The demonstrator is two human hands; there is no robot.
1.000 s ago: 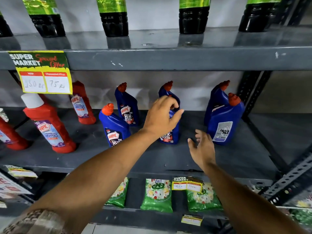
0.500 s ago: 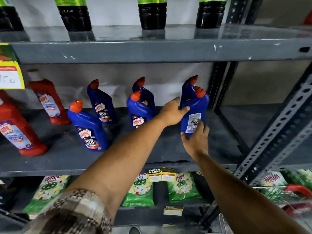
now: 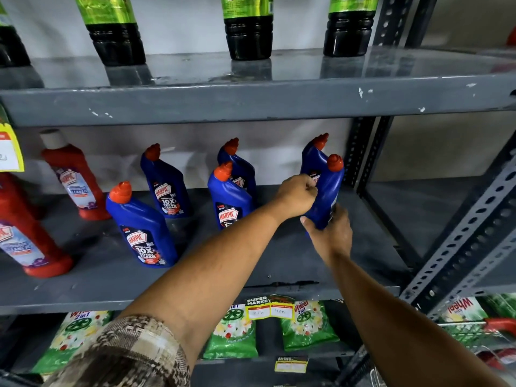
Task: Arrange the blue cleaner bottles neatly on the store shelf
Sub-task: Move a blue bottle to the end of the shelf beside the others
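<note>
Spanning the middle of the frame, the grey shelf (image 3: 92, 286) carries two red cleaner bottles (image 3: 75, 177) at left and six blue cleaner bottles from centre to right. Five blue bottles stand on the shelf, among them a front one (image 3: 145, 230) left of centre and a pair (image 3: 230, 199) at centre. Right of centre, you hold the sixth bottle (image 3: 326, 196), just in front of another blue bottle (image 3: 314, 157).

Treat the held bottle as rigid moulded plastic, likely heavy if full, with a smooth wall that may slip. Take hold at the wide lower body, not the angled orange-capped neck.

Your left hand (image 3: 297, 196) reaches across from lower left and is closed against the bottle's left side. Your right hand (image 3: 331, 233) comes up from lower right, fingers wrapped round the bottle's base, gripping it. Whether the base touches the shelf cannot be told.
</note>
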